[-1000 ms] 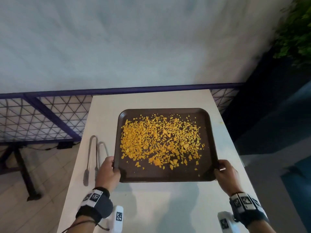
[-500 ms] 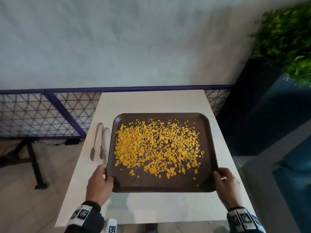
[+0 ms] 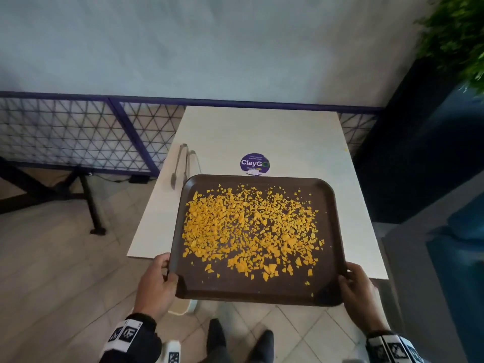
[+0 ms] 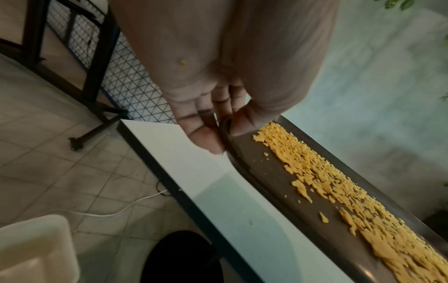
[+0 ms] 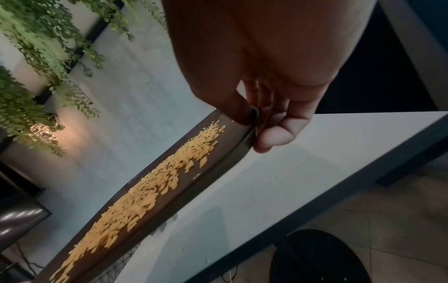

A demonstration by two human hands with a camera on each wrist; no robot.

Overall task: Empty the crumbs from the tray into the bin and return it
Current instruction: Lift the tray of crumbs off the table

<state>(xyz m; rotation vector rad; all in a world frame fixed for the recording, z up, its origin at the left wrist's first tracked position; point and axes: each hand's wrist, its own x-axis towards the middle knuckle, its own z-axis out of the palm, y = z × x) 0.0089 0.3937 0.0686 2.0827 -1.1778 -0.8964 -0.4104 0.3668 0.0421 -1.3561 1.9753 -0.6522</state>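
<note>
The left hand (image 3: 156, 283) pinches the near left corner of the brown tray (image 3: 258, 289) — thumb on the top of the rim, fingers (image 4: 206, 137) curled beneath it, as the left wrist view shows. The right hand (image 3: 360, 294) grips the near right corner the same way, thumb over the lip and fingers (image 5: 276, 134) tucked under. The tray sits low in the centre of the head view, held level above the near edge of the white table (image 3: 262, 132), its near side jutting out past the tabletop over the tiled floor (image 3: 52, 271). Yellow-orange crumbs (image 3: 248, 229) lie scattered across most of its surface. Above the tray's upper left corner lie metal tongs (image 3: 180, 163) — beside them, a round purple sticker (image 3: 254, 162) on the tabletop, partly covered by the tray's far rim. A green plant (image 3: 455, 35) fills the upper right corner.
</note>
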